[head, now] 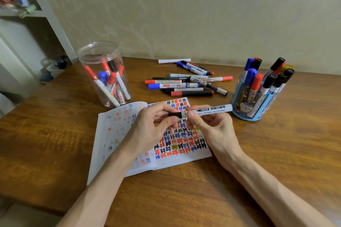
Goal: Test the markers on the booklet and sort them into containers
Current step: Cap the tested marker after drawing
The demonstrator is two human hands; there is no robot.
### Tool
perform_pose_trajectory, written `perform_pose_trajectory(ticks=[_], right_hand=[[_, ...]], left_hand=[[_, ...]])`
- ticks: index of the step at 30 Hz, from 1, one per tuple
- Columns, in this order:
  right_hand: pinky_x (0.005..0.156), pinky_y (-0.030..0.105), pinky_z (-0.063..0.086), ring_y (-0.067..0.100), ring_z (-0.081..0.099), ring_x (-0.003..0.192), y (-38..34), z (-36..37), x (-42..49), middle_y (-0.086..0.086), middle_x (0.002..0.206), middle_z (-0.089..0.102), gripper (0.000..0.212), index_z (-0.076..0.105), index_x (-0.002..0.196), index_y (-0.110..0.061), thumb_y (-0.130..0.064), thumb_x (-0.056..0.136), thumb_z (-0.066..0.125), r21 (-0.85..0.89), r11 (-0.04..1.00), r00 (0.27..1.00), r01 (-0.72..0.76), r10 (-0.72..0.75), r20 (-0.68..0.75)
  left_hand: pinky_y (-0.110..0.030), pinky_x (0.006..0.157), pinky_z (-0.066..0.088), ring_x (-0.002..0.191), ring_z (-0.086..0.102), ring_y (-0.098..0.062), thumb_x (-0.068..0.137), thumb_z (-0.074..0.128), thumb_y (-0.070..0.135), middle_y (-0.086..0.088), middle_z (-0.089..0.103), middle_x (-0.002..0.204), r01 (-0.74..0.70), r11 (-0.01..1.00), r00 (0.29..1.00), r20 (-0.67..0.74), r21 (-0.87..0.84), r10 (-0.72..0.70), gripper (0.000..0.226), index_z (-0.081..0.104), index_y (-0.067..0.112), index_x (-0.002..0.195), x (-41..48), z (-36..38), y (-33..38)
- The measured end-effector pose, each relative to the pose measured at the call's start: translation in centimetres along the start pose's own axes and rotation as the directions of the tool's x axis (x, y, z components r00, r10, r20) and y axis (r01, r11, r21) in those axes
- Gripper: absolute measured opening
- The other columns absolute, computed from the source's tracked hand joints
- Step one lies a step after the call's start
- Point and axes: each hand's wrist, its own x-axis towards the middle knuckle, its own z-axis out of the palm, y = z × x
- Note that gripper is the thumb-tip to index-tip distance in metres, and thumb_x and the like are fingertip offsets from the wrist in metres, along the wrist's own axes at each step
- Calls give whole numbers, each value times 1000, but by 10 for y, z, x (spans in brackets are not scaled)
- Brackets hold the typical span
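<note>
I hold a white marker (212, 110) with a black cap level above the open booklet (114, 134). My right hand (208, 125) grips its barrel near the cap end, and my left hand (153, 125) pinches the black cap (174, 115). The booklet's right page is covered with rows of red, blue and black test marks. A clear plastic jar (104, 72) at the left holds several markers. A blue pen holder (258, 96) at the right holds several more, caps up. A loose pile of markers (186, 84) lies behind the booklet.
The wooden table (55, 134) reaches the patterned wall behind. A white paper strip (174, 60) lies near the wall behind the pile. A white shelf unit (27, 14) stands at the far left, beyond the table's edge.
</note>
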Motion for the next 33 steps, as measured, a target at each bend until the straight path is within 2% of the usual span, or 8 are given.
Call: perform_pose_trajectory(ticks=[10,14,17,19,22,24,30,33], right_hand=[[78,23,59,18,79,93,-2,-3,5,2,94,82,21,80,98,-17,-34,88,75,1,999,998,-35,35,57],[91,39,60,18,77,106,-7,-6,11,-3,113,80,43,71,127,-33,-35,86,80,55,996,995,-73,69,74],[90,30,58,4,74,103,-9,-10,15,-16,106,78,42,70,125,-34,-32,84,80,-36,999,1000,-1,1,-7],[90,27,59,4,73,105,-7,-9,18,-17,109,75,43,70,125,-34,-30,84,82,-169,983,997,74,-78,-18],[92,29,61,5,71,106,-5,-1,22,-16,113,74,41,69,128,-30,-20,90,81,-319,931,984,179,-168,61],[92,30,61,3,70,106,-5,6,24,-16,115,73,35,70,126,-28,-19,93,78,-395,891,974,226,-193,121],[90,27,61,-3,67,104,-4,20,27,-21,112,71,25,69,117,-40,-28,97,74,-485,841,967,240,-165,192],[91,25,59,-6,65,106,-3,25,29,-23,113,71,24,68,116,-42,-30,96,73,-498,834,967,236,-151,205]], left_hand=[[-26,75,60,85,74,-18,97,69,15,4,75,89,5,999,1000,12,-43,-4,10,69,16,107,1,-6,2],[-27,82,58,100,71,-15,96,70,20,4,75,101,4,992,992,-126,-124,-20,13,70,16,109,5,-19,10],[-29,82,57,93,70,-13,96,69,19,3,73,98,-18,969,963,-266,-246,-49,15,70,13,110,9,-36,17],[-31,80,58,91,69,-14,96,69,18,2,73,98,-55,964,944,-329,-261,-35,19,69,9,113,12,-47,21],[-21,73,54,89,68,-12,98,67,16,2,73,98,-106,970,919,-394,-219,12,19,70,7,114,16,-61,30],[-23,71,54,89,69,-14,100,66,16,1,73,100,-130,981,906,-419,-147,57,20,70,8,117,19,-72,37],[-28,91,57,107,71,-13,102,63,20,0,74,113,-205,978,818,-546,23,184,24,68,11,124,32,-120,59],[-26,88,57,104,70,-9,103,63,19,4,73,109,-243,966,743,-622,93,247,23,67,8,124,41,-153,67]])
